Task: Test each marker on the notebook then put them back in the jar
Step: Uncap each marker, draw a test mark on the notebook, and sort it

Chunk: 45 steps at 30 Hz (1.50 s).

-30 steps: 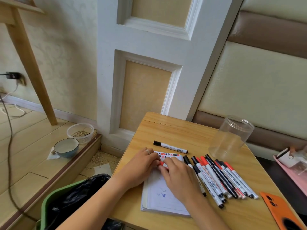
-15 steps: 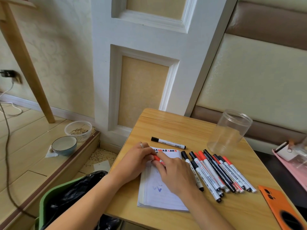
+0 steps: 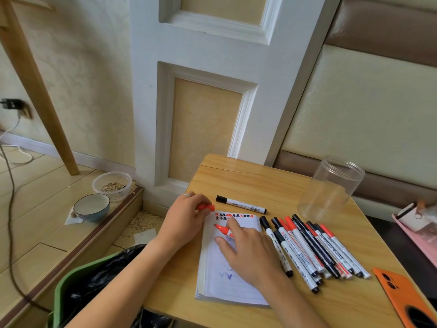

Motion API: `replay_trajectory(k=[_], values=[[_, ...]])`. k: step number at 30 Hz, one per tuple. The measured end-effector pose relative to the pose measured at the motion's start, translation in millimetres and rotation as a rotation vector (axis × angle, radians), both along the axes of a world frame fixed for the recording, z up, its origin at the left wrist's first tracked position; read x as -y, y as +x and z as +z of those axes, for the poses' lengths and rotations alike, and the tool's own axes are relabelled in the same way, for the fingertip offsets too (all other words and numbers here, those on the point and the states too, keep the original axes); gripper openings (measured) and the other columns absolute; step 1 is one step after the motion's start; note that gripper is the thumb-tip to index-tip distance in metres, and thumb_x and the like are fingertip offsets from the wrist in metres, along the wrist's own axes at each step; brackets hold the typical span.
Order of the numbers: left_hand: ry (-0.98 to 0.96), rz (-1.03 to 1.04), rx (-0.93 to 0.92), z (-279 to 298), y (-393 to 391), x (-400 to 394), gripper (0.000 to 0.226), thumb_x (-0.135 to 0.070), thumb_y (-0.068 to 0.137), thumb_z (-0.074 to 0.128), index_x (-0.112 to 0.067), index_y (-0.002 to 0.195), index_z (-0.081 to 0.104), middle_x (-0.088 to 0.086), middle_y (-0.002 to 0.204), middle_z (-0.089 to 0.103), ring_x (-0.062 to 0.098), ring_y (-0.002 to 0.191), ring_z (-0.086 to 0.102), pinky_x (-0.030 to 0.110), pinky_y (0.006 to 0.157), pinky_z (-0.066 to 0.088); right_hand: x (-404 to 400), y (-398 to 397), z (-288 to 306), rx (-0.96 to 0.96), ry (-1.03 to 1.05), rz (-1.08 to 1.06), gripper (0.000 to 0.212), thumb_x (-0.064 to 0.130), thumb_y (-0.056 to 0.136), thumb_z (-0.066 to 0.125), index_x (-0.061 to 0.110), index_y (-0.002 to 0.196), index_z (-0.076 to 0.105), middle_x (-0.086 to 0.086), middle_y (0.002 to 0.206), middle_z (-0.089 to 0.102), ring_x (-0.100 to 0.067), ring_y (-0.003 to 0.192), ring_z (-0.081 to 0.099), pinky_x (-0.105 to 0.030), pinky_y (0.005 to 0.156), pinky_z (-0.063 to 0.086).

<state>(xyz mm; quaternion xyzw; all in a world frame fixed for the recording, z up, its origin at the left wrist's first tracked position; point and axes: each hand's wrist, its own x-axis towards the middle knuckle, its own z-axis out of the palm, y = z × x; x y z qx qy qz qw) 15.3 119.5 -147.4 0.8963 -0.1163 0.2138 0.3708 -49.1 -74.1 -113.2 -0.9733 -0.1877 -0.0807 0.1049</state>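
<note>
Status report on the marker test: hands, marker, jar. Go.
Left hand pinches red cap. Right hand holds uncapped red marker, tip over notebook. Jar empty, open. Nothing blocking.

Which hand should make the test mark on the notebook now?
Right. The right hand already holds the uncapped red marker over the notebook; the left hand holds its cap.
</note>
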Motion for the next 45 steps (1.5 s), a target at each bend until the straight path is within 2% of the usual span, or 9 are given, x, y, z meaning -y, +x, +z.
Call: replay_trajectory(k=[4, 9, 17, 22, 25, 28, 35, 40, 45], values=[[0.018, 0.027, -0.054, 4.2, 15.9, 13.1, 0.016, -0.028, 0.094, 0.069, -0.028, 0.109, 0.073, -0.008, 0.101, 0.061, 0.011, 0.094, 0.056, 0.024, 0.075, 0.047, 0.8, -0.6, -1.9, 0.008, -0.029, 0.003, 0.041, 0.057, 0.106, 0.033, 0.028, 0.134, 0.042, 0.006, 0.096, 0.067, -0.017, 0.076, 0.058, -0.031, 0.061, 0.041], [0.084, 0.049, -0.074, 5.4, 38.5, 23.1, 0.017, -0.032, 0.096, 0.066, -0.028, 0.111, 0.072, -0.007, 0.105, 0.058, 0.012, 0.098, 0.052, 0.022, 0.076, 0.043, -0.6, -4.8, 1.5, 0.01, -0.039, -0.002, 0.045, 0.052, 0.108, 0.031, 0.026, 0.144, 0.039, 0.008, 0.095, 0.061, -0.013, 0.072, 0.047, -0.019, 0.049, 0.023], [0.172, 0.001, -0.088, 0.2, 37.1, 17.3, 0.022, -0.035, 0.1, 0.057, -0.03, 0.113, 0.073, -0.007, 0.108, 0.06, 0.013, 0.102, 0.052, 0.031, 0.088, 0.046, -1.5, -4.0, 4.1, 0.005, -0.06, 0.001, 0.036, 0.05, 0.108, 0.032, 0.025, 0.133, 0.042, 0.01, 0.087, 0.05, -0.014, 0.071, 0.047, -0.02, 0.05, 0.024], [0.119, -0.042, -0.132, 4.5, 19.4, 11.3, 0.04, -0.04, 0.102, 0.053, -0.024, 0.138, 0.058, -0.003, 0.128, 0.056, 0.014, 0.117, 0.052, 0.031, 0.097, 0.049, 2.4, -2.5, 4.3, -0.044, -0.001, 0.015, 0.03, 0.053, 0.107, 0.036, 0.03, 0.126, 0.042, 0.012, 0.084, 0.051, -0.012, 0.069, 0.047, -0.027, 0.057, 0.034], [0.144, -0.079, -0.102, 4.6, 0.5, 8.4, 0.059, -0.056, 0.094, 0.06, -0.028, 0.143, 0.046, -0.004, 0.136, 0.049, 0.012, 0.122, 0.047, 0.031, 0.101, 0.044, 5.7, -3.7, 7.7, -0.117, 0.195, 0.028, 0.016, 0.044, 0.109, 0.035, 0.034, 0.1, 0.044, 0.009, 0.065, 0.045, -0.009, 0.054, 0.039, -0.03, 0.05, 0.027], [0.206, -0.132, -0.155, 3.0, -18.2, 8.1, 0.087, -0.08, 0.08, 0.059, -0.037, 0.149, 0.029, -0.01, 0.144, 0.037, 0.01, 0.127, 0.04, 0.033, 0.108, 0.04, 11.7, 2.7, 9.3, -0.189, 0.508, -0.036, 0.029, 0.026, 0.109, 0.036, 0.023, 0.085, 0.052, 0.004, 0.065, 0.049, -0.009, 0.049, 0.036, -0.031, 0.051, 0.028], [0.104, -0.207, -0.179, 1.4, -39.8, 5.0, 0.095, -0.07, 0.079, 0.071, -0.042, 0.152, 0.017, -0.016, 0.139, 0.04, 0.003, 0.129, 0.036, 0.023, 0.105, 0.036, 13.5, 12.2, 17.5, -0.179, 1.039, -0.079, 0.022, 0.016, 0.108, 0.049, 0.036, 0.113, 0.057, -0.007, 0.1, 0.068, -0.024, 0.064, 0.069, -0.032, 0.058, 0.057], [0.105, -0.245, -0.231, 7.8, -53.5, 0.9, 0.095, -0.07, 0.075, 0.074, -0.055, 0.143, 0.01, -0.014, 0.133, 0.045, -0.001, 0.122, 0.037, 0.018, 0.099, 0.035, 12.0, 18.7, 22.9, -0.335, 1.435, -0.111, 0.03, -0.001, 0.104, 0.043, 0.012, 0.108, 0.069, -0.015, 0.096, 0.068, -0.029, 0.068, 0.067, -0.043, 0.069, 0.062], [0.333, -0.18, -0.155, 8.6, -65.3, 2.4, 0.091, -0.077, 0.081, 0.059, -0.036, 0.151, 0.018, -0.015, 0.136, 0.038, 0.006, 0.128, 0.035, 0.025, 0.108, 0.034, 11.4, 21.1, 16.1, -0.486, 1.536, -0.071, 0.049, -0.014, 0.092, 0.036, 0.01, 0.12, 0.068, -0.019, 0.099, 0.069, -0.029, 0.071, 0.066, -0.043, 0.07, 0.062]])
